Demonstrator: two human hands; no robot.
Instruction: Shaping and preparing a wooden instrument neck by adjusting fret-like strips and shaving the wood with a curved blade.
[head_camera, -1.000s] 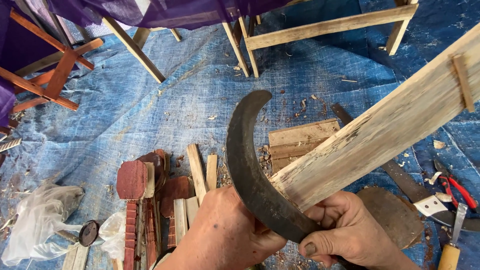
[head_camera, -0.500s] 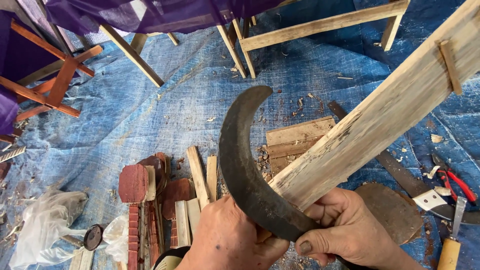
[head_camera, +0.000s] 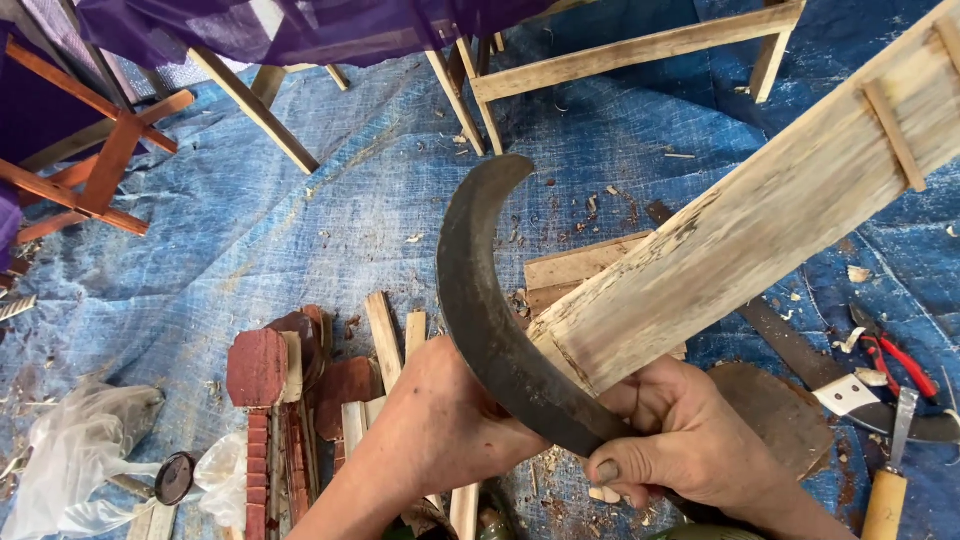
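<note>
Clearly the curved dark sickle blade (head_camera: 480, 300) looks heavy, stiff and sharp-edged, so the right hand (head_camera: 690, 440) closes its fingers around its near end. Left hand (head_camera: 440, 430) curls behind it, steadying the rough, light wooden plank (head_camera: 740, 240).

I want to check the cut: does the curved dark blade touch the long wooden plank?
Touching. The head view shows the curved blade lying against the plank's near end, with no gap.

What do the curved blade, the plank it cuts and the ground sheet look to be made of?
Curved blade: dark, dull metal, probably iron or steel, with a matte, pitted surface. Plank: pale, weathered raw wood, with visible grain and a splintered end. Ground sheet: blue woven plastic tarp, by its wrinkles and weave.
</note>
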